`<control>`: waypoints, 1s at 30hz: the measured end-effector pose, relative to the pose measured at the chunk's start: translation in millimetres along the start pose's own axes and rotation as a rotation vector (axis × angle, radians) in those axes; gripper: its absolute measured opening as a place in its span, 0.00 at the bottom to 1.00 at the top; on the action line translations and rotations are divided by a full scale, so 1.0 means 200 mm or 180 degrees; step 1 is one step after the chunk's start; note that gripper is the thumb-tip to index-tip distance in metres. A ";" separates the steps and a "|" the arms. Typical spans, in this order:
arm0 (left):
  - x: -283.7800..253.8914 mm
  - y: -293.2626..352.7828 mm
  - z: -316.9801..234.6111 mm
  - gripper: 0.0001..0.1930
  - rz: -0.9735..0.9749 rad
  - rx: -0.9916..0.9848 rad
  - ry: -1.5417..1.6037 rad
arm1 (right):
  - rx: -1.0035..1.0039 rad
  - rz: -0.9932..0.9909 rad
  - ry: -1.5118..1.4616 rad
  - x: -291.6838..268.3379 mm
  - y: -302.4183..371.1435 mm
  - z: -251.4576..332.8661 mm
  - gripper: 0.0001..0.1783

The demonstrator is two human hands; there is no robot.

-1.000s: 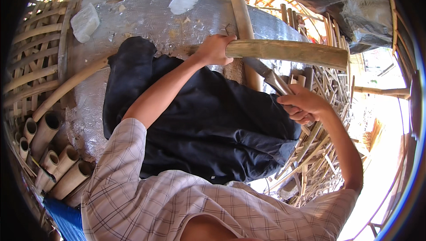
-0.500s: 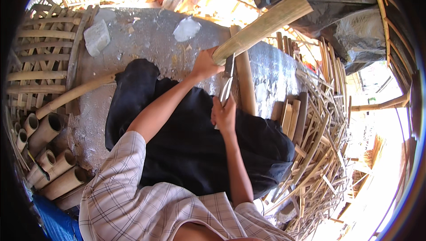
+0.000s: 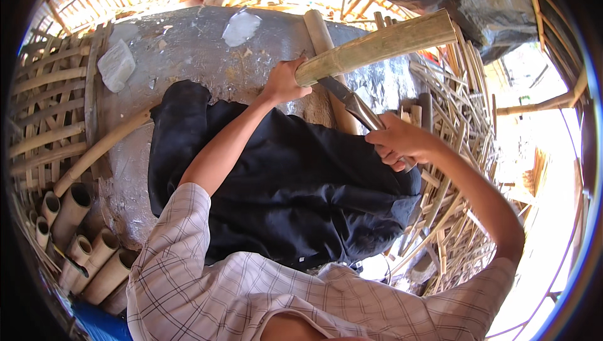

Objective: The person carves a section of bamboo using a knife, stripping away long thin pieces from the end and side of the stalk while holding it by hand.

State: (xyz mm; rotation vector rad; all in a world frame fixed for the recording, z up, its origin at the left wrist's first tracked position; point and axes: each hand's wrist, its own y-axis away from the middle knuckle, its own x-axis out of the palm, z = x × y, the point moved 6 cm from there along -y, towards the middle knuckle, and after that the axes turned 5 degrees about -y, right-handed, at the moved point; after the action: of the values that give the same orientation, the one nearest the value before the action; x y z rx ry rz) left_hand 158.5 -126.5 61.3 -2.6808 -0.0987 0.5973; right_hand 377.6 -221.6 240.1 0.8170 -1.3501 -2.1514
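Observation:
A wide split length of bamboo (image 3: 383, 47) slants up to the right, its near end gripped by my left hand (image 3: 287, 81). My right hand (image 3: 400, 142) is closed round the handle of a long knife (image 3: 364, 113). The dark blade reaches up and left to the lower edge of the bamboo, close to my left hand; the tip is hidden by the bamboo. Below both hands, black cloth (image 3: 282, 177) covers my lap. Behind the bamboo, a round pole (image 3: 322, 38) lies on the floor.
Cut bamboo tubes (image 3: 103, 250) are stacked at the lower left, below a woven bamboo panel (image 3: 53, 105). A pale block (image 3: 117, 66) rests on the grey floor (image 3: 188, 39). Many thin strips (image 3: 449, 215) are heaped on the right. Dark plastic sheeting (image 3: 496, 11) hangs at the upper right.
My right hand has swung out to the right with the knife, which now lies more slanted. The bamboo has tipped flatter, its far end lower and further right.

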 end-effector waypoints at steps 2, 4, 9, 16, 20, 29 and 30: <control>0.01 0.01 -0.01 0.21 -0.0073 0.0080 -0.0010 | 0.0258 -0.0028 0.0273 -0.06 0.06 0.06 0.14; -0.01 0.02 0.02 0.21 -0.0164 0.0140 0.0001 | 0.0384 -0.0257 0.0939 -0.09 0.11 0.24 0.13; 0.01 0.00 0.02 0.22 -0.0290 0.0339 -0.0003 | 0.1116 0.0778 0.1317 -0.30 0.02 0.47 0.13; 0.02 -0.02 0.03 0.20 -0.0357 0.0040 0.0034 | 0.0685 -0.0359 0.2939 -0.33 0.03 0.69 0.11; 0.00 -0.02 0.05 0.19 -0.0315 -0.0235 -0.0222 | -0.1818 -0.3679 0.5996 -0.13 0.01 0.58 0.08; 0.12 0.01 -0.01 0.20 0.0566 -0.0053 -0.0712 | -0.1969 -0.2530 0.4751 -0.33 -0.07 0.21 0.16; 0.12 0.01 -0.02 0.20 0.0657 -0.0040 -0.0761 | -0.2023 -0.2487 0.4780 -0.34 -0.07 0.19 0.16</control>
State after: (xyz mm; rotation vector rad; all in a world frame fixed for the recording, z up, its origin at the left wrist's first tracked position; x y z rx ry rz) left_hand 182.3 -125.6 54.3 -2.6393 0.1111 0.9830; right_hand 398.0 -145.8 255.8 2.1370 0.4460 -1.3552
